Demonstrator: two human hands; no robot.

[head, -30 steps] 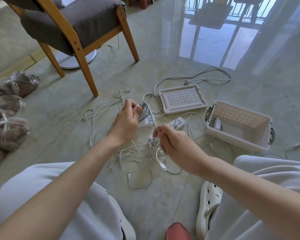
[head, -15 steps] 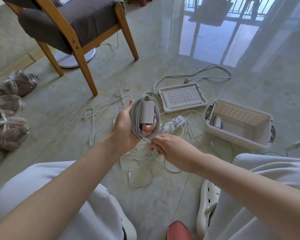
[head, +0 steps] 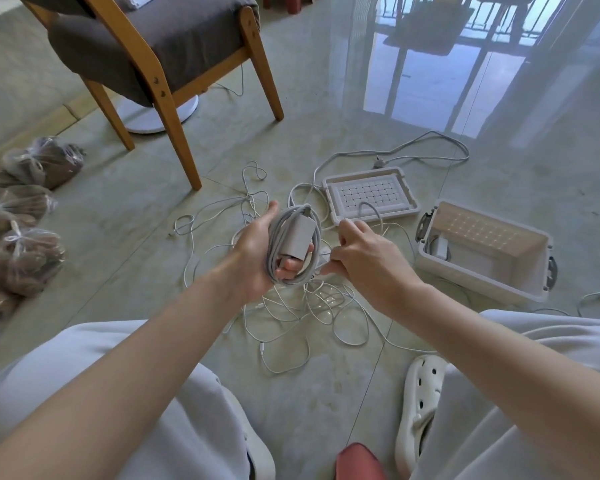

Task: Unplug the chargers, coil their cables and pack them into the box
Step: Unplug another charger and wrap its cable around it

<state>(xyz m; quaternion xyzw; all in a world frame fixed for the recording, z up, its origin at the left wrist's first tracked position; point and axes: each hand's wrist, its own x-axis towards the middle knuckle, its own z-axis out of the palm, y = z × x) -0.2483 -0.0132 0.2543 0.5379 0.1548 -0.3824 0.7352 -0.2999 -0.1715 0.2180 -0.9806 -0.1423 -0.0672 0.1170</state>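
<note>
Left of the open white plastic box (head: 465, 276), the left hand (head: 253, 252) curls round a grey rectangular charger brick (head: 298, 236) wrapped in its coiled grey cable (head: 277, 237). The right hand (head: 368, 259), nearer the box, pinches a cable strand (head: 323, 263) at the coil's edge.

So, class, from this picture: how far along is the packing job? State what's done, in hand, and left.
Done: one white charger already lies in the box. In hand: the left hand holds a grey charger with its cable coiled, the right hand pinching the coil's edge. Left: boxing it, then coiling the loose white cables tangled on the floor; the lid lies off.
</note>
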